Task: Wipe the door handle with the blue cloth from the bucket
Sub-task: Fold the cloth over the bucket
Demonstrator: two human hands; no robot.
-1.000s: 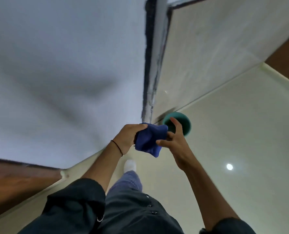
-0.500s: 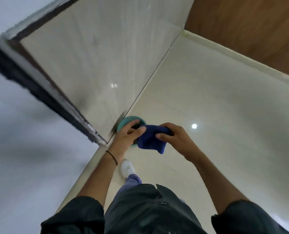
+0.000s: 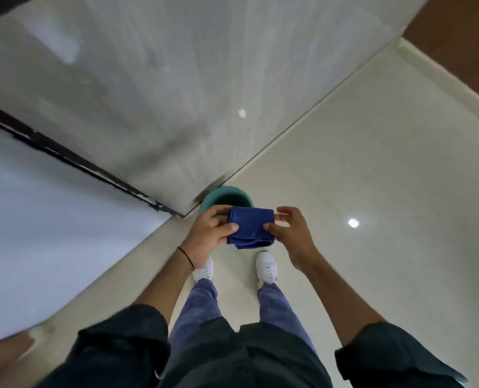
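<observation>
A folded blue cloth [image 3: 250,226] is held flat between both hands at waist height. My left hand [image 3: 208,233] pinches its left edge with thumb on top. My right hand [image 3: 291,233] pinches the right edge, its fingers partly spread. Directly below and just beyond the cloth stands the teal bucket [image 3: 227,196] on the floor, in the corner where the wall meets the floor; the cloth and hands hide its near half. No door handle is in view.
A glossy grey wall panel [image 3: 176,93] rises ahead, with a dark frame strip [image 3: 73,161] and a white surface [image 3: 50,219] to its left. Cream floor tiles [image 3: 372,191] spread right. Brown wood [image 3: 462,37] shows top right. My white shoes [image 3: 266,266] stand under the cloth.
The view has swung down and to the right, so the bucket and my feet sit in the centre. The cloth has gone from a bunched wad to a flat folded rectangle between both hands.
</observation>
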